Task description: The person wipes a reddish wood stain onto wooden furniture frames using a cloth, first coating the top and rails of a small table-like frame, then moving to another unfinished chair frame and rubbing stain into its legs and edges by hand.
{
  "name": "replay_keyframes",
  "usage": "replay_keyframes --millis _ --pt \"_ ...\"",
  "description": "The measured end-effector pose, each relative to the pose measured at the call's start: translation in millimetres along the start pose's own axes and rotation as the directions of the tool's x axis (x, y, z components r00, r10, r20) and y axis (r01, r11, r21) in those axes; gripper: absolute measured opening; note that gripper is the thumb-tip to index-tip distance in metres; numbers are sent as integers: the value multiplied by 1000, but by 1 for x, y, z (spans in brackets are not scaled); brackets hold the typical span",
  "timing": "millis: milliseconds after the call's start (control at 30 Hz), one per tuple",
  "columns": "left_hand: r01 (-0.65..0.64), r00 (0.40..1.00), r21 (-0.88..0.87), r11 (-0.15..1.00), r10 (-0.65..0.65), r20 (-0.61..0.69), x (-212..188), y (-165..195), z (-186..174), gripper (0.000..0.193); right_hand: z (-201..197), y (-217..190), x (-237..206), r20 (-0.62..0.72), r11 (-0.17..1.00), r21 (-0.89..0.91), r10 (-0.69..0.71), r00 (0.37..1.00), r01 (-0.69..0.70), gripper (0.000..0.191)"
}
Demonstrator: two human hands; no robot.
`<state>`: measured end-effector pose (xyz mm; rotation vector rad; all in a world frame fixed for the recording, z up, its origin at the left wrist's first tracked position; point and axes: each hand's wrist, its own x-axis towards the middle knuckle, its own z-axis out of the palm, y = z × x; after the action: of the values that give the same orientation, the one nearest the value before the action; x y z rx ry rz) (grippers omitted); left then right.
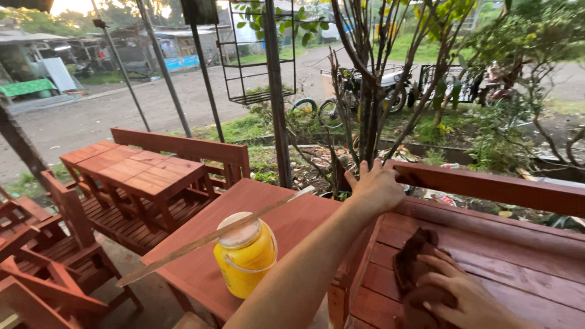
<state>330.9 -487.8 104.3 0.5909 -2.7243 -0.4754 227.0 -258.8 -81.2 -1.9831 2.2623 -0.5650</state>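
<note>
My left hand grips the end of the top rail of a red-brown wooden bench's backrest. On the bench seat at the lower right, my right hand presses down on a dark brown rag. A yellow plastic jar with a pale lid stands on the reddish wooden table to the left of my forearm. A long thin wooden stick lies across the jar's lid, pointing from lower left to upper right.
More red-brown benches and a slatted table stand at left. A dark metal post rises behind the table, with thin tree trunks beside it. Beyond are a dirt yard, parked motorbikes and sheds.
</note>
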Motion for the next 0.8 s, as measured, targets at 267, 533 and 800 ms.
replay_keyframes --millis 267,533,800 --pt "8 1000 -16 1000 -8 -3 16 -2 10 49 0 -24 88 -334 975 -4 -211 919 223 39" --pt "-41 995 -76 996 34 -92 17 -7 6 66 -22 1 140 -486 964 96 -173 857 249 37" --pt "44 999 2 999 -44 10 12 -13 -6 53 -34 21 197 -526 999 -24 12 850 -29 37"
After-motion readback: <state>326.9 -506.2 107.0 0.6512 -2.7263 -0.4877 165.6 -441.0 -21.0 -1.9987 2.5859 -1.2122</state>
